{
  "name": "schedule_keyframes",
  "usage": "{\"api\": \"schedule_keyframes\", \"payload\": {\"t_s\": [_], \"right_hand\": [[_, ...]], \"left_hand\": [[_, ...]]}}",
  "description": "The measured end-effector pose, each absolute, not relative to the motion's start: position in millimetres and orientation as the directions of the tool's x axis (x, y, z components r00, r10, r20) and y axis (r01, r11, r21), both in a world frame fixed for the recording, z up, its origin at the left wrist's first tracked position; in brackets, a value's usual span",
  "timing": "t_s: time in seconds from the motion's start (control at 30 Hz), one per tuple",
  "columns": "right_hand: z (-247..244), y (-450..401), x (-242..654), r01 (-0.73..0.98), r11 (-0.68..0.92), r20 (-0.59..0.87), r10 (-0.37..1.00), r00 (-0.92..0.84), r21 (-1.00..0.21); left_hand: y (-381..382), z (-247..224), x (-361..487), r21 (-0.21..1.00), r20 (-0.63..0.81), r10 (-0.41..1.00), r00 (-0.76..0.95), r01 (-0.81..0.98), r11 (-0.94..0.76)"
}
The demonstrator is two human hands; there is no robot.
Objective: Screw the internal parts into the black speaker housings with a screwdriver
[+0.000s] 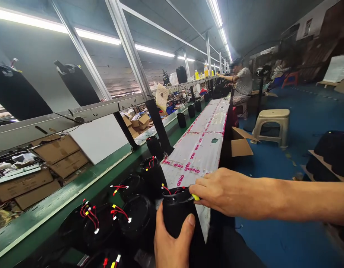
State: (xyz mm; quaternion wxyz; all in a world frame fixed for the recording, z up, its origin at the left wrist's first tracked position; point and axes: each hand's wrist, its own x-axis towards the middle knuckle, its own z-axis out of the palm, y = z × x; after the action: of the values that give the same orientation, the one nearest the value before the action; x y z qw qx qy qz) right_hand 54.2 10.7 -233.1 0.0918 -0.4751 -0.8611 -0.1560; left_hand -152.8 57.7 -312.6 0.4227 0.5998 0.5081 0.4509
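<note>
My left hand (174, 242) is wrapped round a black cylindrical housing (176, 214), thumb in front and fingers at its left side. The housing tilts slightly, its open top facing up, with red wires (166, 189) and small connectors sticking out of it. At the right side of the rim, my right hand (216, 191) is closed on a small yellow-handled tool (195, 197). The tool's tip meets the rim; its exact kind is mostly hidden by my fingers. Close by on the left stand several similar black housings (137, 216) with red wires and white or yellow connectors.
A green conveyor line (105, 163) runs away beside a ledge covered in printed white sheeting (200, 149). Metal posts (130, 48) rise from the line. On the right are an open carton (240, 147), a beige stool (272, 124) and, farther off, a seated person (242, 83).
</note>
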Motion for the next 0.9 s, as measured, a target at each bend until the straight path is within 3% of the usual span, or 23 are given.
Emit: {"api": "schedule_keyframes", "payload": {"t_s": [0.57,0.9], "right_hand": [[-244,6,54,0.856,0.427,0.238,0.834,-0.497,0.29],[-238,4,50,0.855,0.434,0.176,0.853,-0.492,0.284]], "left_hand": [[52,-307,-141,0.907,0.115,0.992,0.052,0.403,-0.126],[50,-307,-137,0.845,0.165,0.986,0.035,0.511,-0.159]]}}
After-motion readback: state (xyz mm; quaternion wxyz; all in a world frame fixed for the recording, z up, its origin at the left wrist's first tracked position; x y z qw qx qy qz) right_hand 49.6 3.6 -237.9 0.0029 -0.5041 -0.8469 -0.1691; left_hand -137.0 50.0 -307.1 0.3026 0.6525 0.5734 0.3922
